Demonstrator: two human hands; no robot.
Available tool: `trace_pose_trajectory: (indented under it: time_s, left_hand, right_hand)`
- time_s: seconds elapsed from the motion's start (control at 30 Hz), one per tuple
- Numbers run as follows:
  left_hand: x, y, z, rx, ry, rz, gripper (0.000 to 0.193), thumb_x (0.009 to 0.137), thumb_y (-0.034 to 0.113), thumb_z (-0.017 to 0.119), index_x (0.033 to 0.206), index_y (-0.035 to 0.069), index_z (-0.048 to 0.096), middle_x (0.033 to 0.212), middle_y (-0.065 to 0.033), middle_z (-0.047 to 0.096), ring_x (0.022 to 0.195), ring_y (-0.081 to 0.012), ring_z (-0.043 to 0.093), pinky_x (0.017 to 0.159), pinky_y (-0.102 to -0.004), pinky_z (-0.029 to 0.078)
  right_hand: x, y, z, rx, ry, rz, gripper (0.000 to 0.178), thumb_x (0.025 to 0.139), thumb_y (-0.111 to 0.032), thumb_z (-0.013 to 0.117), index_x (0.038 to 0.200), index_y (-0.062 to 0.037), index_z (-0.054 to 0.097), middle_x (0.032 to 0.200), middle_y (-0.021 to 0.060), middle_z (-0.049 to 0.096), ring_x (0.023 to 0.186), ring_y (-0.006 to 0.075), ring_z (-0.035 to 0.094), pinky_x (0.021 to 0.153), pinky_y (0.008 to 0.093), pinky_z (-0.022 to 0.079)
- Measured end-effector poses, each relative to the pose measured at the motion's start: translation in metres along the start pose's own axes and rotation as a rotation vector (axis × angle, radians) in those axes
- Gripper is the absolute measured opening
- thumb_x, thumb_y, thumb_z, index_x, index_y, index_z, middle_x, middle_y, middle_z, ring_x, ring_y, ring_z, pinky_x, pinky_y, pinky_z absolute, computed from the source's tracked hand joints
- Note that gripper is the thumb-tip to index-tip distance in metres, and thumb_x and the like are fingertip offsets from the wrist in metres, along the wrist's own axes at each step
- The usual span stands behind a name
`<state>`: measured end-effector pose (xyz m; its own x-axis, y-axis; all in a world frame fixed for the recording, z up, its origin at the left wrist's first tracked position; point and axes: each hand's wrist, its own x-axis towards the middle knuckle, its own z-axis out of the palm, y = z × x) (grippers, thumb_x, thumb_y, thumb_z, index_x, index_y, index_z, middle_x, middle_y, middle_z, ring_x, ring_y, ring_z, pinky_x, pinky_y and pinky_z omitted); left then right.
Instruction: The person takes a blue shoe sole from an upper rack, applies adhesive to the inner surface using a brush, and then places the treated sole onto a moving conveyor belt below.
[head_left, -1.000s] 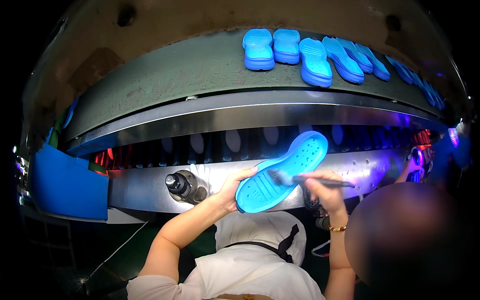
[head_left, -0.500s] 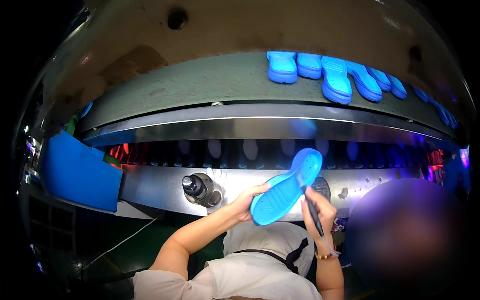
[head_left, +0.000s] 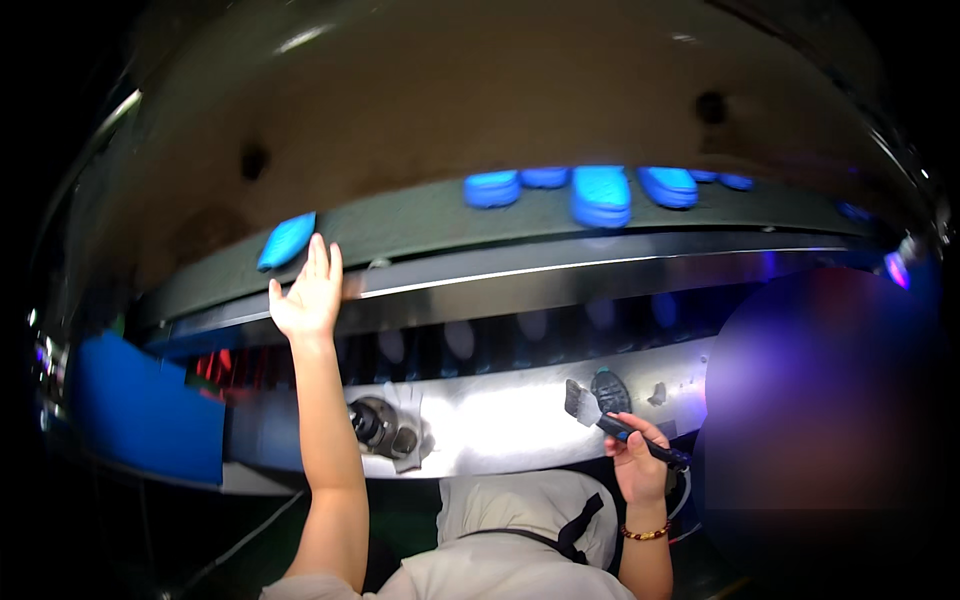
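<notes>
While the right grip pinches the brush above the tabletop, on the near side of the belt, the left grip is spread open at the belt's edge, beside a sole lying on its left part; contact cannot be told. Other soles line its right.

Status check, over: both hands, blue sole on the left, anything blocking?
Left hand open beside blue sole, contact unclear. Right hand gripping brush. Sole on green surface. Brown overhead cover hiding its far end.
</notes>
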<state>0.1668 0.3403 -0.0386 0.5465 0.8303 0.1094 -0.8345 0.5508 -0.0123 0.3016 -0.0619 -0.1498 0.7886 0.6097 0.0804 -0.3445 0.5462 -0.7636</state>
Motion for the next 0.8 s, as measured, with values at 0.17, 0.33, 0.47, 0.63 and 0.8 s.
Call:
trace_pose_trajectory:
  time_s: [0.17, 0.33, 0.47, 0.63, 0.8]
  left_hand:
    - [0.000, -0.108, 0.016, 0.950, -0.229, -0.317, 0.061, 0.090, 0.038, 0.043, 0.135, 0.004, 0.021, 0.137, -0.0175, 0.030, 0.123, -0.0295, 0.036, 0.101, -0.0419, 0.029]
    - [0.031, -0.161, 0.033, 2.352, -0.723, 0.355, 0.066, 0.084, 0.033, 0.053, 0.135, 0.003, 0.023, 0.135, -0.0211, 0.031, 0.124, -0.0327, 0.032, 0.103, -0.0388, 0.024]
    - [0.046, -0.166, 0.003, 2.569, -0.955, 0.657, 0.042, 0.074, 0.025, 0.062, 0.107, 0.000, 0.052, 0.108, -0.0200, 0.054, 0.102, -0.0359, 0.049, 0.088, -0.0409, 0.037]
    - [0.010, -0.138, -0.007, 2.148, -0.960, 0.693, 0.021, 0.070, 0.009, 0.067, 0.081, -0.002, 0.052, 0.086, -0.0161, 0.054, 0.088, -0.0320, 0.050, 0.082, -0.0370, 0.039]
    - [-0.064, -0.109, -0.055, 1.281, -0.083, 0.728, 0.028, 0.091, 0.022, 0.043, 0.101, -0.004, 0.050, 0.111, -0.0128, 0.050, 0.103, -0.0221, 0.048, 0.091, -0.0338, 0.038]
  right_hand:
    - [-0.006, 0.006, -0.016, 0.151, 0.143, 0.026, 0.026, 0.086, -0.006, 0.052, 0.111, 0.0030, 0.052, 0.116, 0.0191, 0.052, 0.087, 0.0215, 0.059, 0.075, 0.0275, 0.048]
    - [-0.014, 0.002, -0.013, 0.204, 0.155, 0.011, 0.023, 0.082, 0.003, 0.053, 0.104, 0.0005, 0.055, 0.115, 0.0179, 0.053, 0.090, 0.0191, 0.058, 0.079, 0.0254, 0.047]
    - [-0.023, 0.003, -0.023, 0.253, 0.228, -0.015, 0.022, 0.080, 0.005, 0.055, 0.101, -0.0001, 0.056, 0.109, 0.0153, 0.056, 0.086, 0.0161, 0.058, 0.078, 0.0245, 0.048]
    - [-0.026, 0.005, -0.032, 0.257, 0.270, -0.030, 0.019, 0.082, 0.001, 0.055, 0.100, 0.0006, 0.057, 0.103, 0.0128, 0.059, 0.083, 0.0142, 0.057, 0.077, 0.0252, 0.046]
    - [-0.015, 0.008, -0.030, 0.214, 0.270, 0.016, 0.017, 0.083, 0.000, 0.052, 0.099, 0.0009, 0.057, 0.100, 0.0130, 0.060, 0.079, 0.0140, 0.057, 0.072, 0.0250, 0.046]
